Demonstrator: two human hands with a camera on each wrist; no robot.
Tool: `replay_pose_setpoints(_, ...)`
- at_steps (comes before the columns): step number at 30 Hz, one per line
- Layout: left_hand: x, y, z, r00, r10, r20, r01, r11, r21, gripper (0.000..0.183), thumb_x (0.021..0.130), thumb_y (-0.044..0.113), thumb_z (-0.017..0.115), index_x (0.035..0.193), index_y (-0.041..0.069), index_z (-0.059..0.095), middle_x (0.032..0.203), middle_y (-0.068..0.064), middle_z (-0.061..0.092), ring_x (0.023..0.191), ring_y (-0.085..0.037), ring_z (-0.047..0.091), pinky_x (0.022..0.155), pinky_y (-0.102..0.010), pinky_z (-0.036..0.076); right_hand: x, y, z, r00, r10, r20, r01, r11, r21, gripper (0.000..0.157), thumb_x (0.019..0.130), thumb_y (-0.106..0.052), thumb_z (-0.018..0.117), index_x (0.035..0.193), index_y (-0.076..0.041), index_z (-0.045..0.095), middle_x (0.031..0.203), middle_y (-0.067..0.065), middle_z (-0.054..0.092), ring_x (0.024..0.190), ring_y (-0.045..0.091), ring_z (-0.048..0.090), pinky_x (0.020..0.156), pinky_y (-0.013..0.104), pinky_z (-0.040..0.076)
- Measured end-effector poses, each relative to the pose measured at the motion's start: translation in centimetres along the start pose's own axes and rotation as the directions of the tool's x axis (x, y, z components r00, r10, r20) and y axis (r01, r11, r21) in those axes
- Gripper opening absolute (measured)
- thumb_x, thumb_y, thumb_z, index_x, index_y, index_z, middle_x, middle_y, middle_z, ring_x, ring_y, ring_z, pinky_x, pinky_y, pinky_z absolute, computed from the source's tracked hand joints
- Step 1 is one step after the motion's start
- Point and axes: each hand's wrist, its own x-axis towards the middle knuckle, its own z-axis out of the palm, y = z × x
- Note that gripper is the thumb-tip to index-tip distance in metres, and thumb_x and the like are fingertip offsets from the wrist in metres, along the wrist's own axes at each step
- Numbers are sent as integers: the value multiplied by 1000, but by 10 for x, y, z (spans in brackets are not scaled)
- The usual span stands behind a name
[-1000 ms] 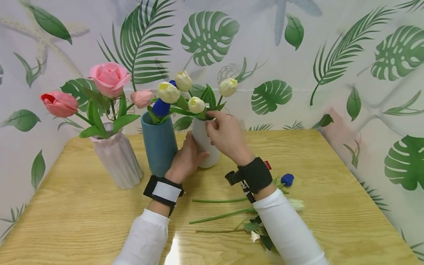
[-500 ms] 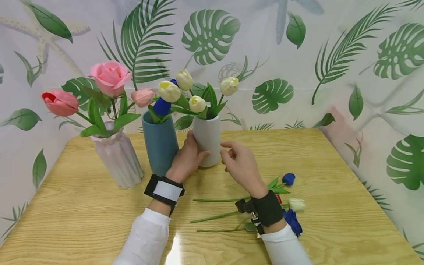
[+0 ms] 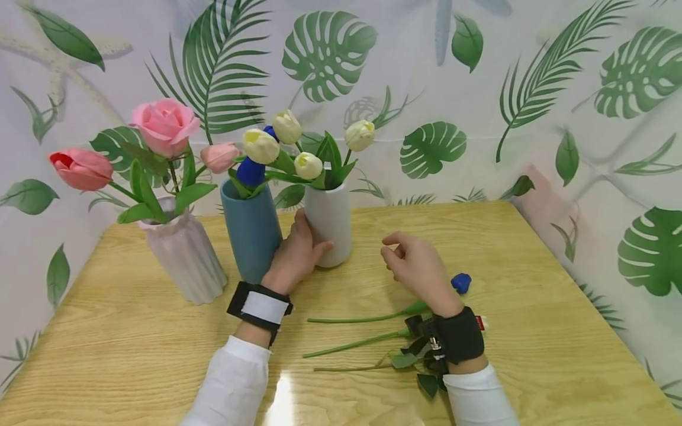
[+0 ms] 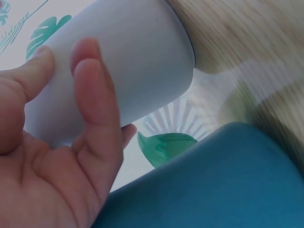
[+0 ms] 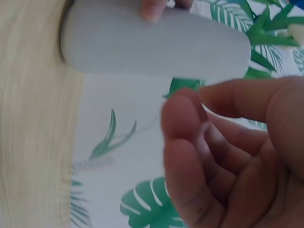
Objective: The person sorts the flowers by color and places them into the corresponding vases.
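Note:
My left hand (image 3: 295, 255) grips the lower part of a white vase (image 3: 335, 219) from its left side, thumb across the front. The vase stands upright with white tulips (image 3: 360, 135) and green leaves rising from its mouth. In the left wrist view, the fingers (image 4: 95, 95) and thumb lie along the white vase's smooth wall. My right hand (image 3: 418, 266) hovers over the table to the right of the vase, its fingers loosely curled and holding nothing. Below that hand lie loose flower stems (image 3: 357, 343), one with a blue tulip head (image 3: 461, 283); the arm hides other blooms.
A teal vase (image 3: 250, 231) with blue and white tulips stands close left of my left hand. Farther left is a ribbed pale-pink vase (image 3: 186, 254) holding a pink rose (image 3: 166, 127) and tulips. A leaf-print cloth (image 3: 330, 53) hangs behind the wooden table (image 3: 133, 355).
My right hand has let go at the white vase's mouth and drawn down and to the right, over the loose stems. The left hand keeps its hold on the vase.

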Motion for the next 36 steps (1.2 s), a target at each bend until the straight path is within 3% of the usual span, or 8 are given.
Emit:
replay_pose_setpoints(4,0,-1,-1,1000,-13,-6,13,1000,7,86,97,32,65,154,-1,11,150,-28,35,131,-43,48,101,-52,47,-3,4,-12,994,10,106,-10,1000,-4,26,101,-13,57,121,2,65,67,3,60,54,15,54,49,31,39)
replay_pose_setpoints(7,-1,-1,-2,1000,-28,0,28,1000,7,86,97,32,65,155,0,10,151,-27,35,132,-43,48,101,-52,47,-4,7,-16,977,12,211,-4,999,-37,24,99,-14,61,118,0,67,67,3,60,53,15,54,49,30,39)
replay_pose_setpoints(13,-2,-1,-3,999,-49,1,48,999,9,86,97,33,65,155,1,10,151,-27,35,133,-42,47,103,-53,45,-5,1,-4,911,-17,413,79,988,-132,20,93,-14,69,110,-5,71,71,0,60,55,12,52,54,28,42)
replay_pose_setpoints(20,-4,2,-8,997,-72,-2,72,997,41,85,97,35,65,154,-2,14,148,-29,40,130,-42,50,101,-52,46,-6,-14,27,843,24,538,125,963,-238,12,86,-8,74,97,-9,72,69,-3,56,57,13,49,55,28,41)
replay_pose_setpoints(26,-7,7,-13,997,-79,7,78,993,89,75,99,33,61,151,-5,21,142,-29,46,124,-40,55,97,-50,50,-10,-16,41,840,84,535,79,959,-273,14,78,2,71,80,-12,71,72,-2,58,56,15,45,54,30,39)
replay_pose_setpoints(30,-14,10,-17,998,-66,19,63,986,153,69,101,32,58,148,-7,27,135,-31,52,116,-40,60,91,-49,53,-12,-9,47,853,53,520,113,953,-281,25,72,9,68,66,-14,63,65,-5,51,55,13,38,52,29,34)
replay_pose_setpoints(36,-33,12,-29,994,-81,70,64,975,213,66,102,35,55,149,-6,33,132,-29,55,108,-42,63,82,-51,54,-13,0,55,870,-20,493,180,943,-279,38,79,11,64,56,-16,50,56,-6,36,54,11,28,52,28,27)
